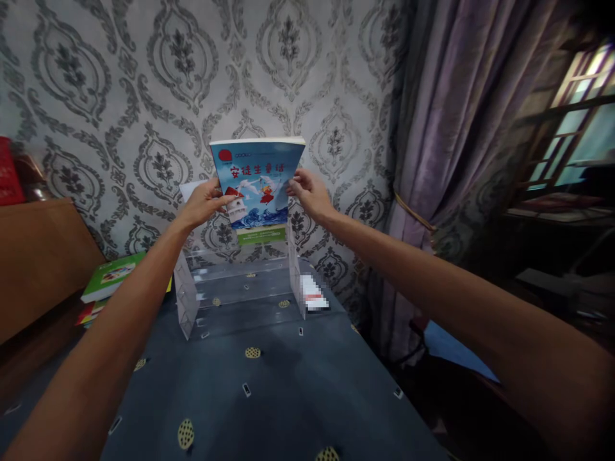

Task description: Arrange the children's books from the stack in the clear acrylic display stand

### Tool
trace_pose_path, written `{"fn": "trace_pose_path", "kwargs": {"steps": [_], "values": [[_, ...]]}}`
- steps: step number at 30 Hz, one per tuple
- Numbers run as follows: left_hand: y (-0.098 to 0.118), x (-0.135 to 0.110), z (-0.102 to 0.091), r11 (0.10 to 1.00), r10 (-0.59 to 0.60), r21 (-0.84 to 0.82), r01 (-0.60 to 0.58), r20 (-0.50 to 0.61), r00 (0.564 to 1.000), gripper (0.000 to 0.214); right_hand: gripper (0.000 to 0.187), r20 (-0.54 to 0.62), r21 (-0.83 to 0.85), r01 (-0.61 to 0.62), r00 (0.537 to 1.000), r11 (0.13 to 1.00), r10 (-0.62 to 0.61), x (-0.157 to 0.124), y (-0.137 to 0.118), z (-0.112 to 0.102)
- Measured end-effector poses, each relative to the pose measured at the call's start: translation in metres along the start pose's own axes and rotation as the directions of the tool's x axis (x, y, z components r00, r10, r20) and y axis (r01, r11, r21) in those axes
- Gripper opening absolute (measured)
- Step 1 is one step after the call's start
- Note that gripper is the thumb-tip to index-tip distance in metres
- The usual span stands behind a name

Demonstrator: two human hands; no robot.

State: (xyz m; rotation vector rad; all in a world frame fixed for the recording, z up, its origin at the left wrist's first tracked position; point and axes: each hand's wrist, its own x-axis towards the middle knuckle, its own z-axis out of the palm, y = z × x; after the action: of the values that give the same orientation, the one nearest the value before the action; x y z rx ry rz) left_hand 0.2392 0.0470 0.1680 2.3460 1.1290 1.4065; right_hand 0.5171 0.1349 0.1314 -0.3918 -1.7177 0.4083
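A blue picture book (258, 186) with a lighthouse and waves on its cover is held upright above a clear acrylic rack (240, 291). My left hand (204, 203) grips the book's left edge. Pinching the right edge is my right hand (307, 191). The rack stands on a dark blue patterned cloth (269, 384) against the wall. The book's lower edge sits about level with the rack's upper tier. A white sheet (191, 189) shows behind my left hand.
A stack of books with a green one on top (113, 276) lies at the left on the cloth. A wooden cabinet (38, 256) stands further left. A purple curtain (432, 160) hangs to the right, with a window (571, 121) beyond it.
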Motion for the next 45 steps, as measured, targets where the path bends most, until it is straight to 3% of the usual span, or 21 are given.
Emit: {"fn": "trace_pose_path", "kwargs": {"steps": [14, 32, 45], "values": [[0.005, 0.012, -0.006, 0.995, 0.075, 0.062, -0.073, -0.015, 0.997, 0.044, 0.036, 0.012, -0.056, 0.051, 0.999, 0.997, -0.05, 0.005, -0.013, -0.007], [0.002, 0.004, -0.003, 0.991, 0.077, 0.118, -0.07, -0.056, 0.995, 0.042, 0.027, -0.006, -0.023, 0.031, 1.0, 0.999, -0.031, -0.002, 0.0, 0.002], [-0.008, 0.001, 0.007, 0.999, 0.037, 0.008, -0.036, -0.132, 0.991, 0.042, 0.024, 0.045, -0.04, 0.024, 0.999, 0.999, -0.022, 0.006, -0.002, 0.001]]}}
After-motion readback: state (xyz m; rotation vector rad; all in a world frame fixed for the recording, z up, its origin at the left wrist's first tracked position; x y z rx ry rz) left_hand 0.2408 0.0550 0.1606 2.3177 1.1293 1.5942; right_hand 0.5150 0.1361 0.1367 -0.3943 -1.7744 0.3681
